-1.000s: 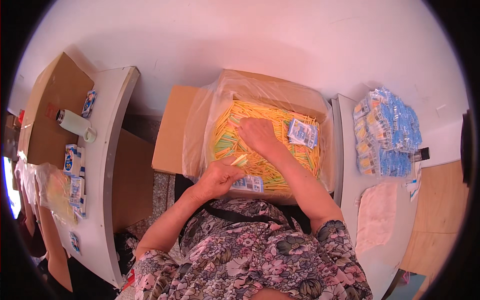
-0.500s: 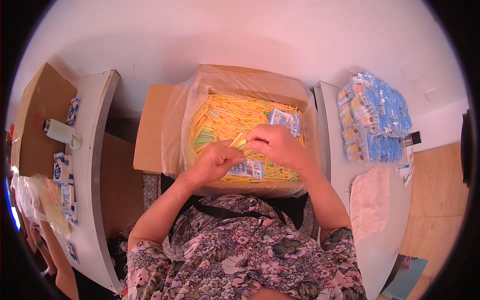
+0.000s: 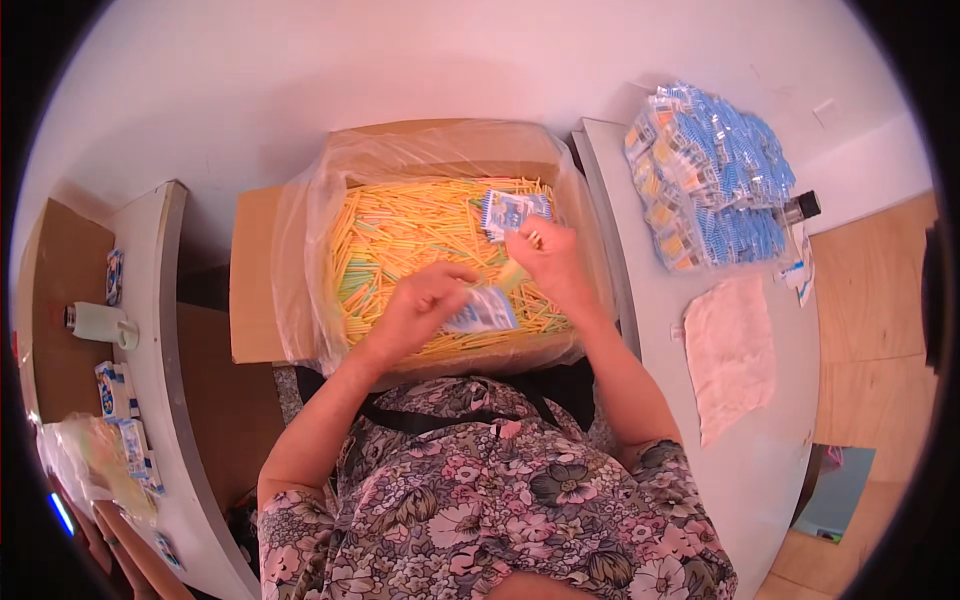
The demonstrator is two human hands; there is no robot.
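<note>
Before me an open cardboard box (image 3: 262,275), lined with clear plastic, holds a thick layer of thin yellow, orange and green sticks (image 3: 400,225). Over its middle my left hand (image 3: 425,305) is closed, its fingers curled at the edge of a blue-and-white packet (image 3: 487,311). My right hand (image 3: 548,262) is up and to the right, closed round a few thin yellow sticks (image 3: 513,274), whose ends poke out of the fist. Just behind it, more blue-and-white packets (image 3: 510,212) lie on the sticks at the far right of the box.
On the right table stand a big clear bag of blue packets (image 3: 705,185) and a black-capped bottle (image 3: 802,207), with a pink cloth (image 3: 730,350) nearer. The left table bears a pale green flask (image 3: 100,324) and several small packs (image 3: 118,390). Another person's arm (image 3: 135,550) shows at lower left.
My hands have drawn apart; the right one has lifted away with the sticks. The lower packet has shifted right within the box. The whole view has swung a little to the right.
</note>
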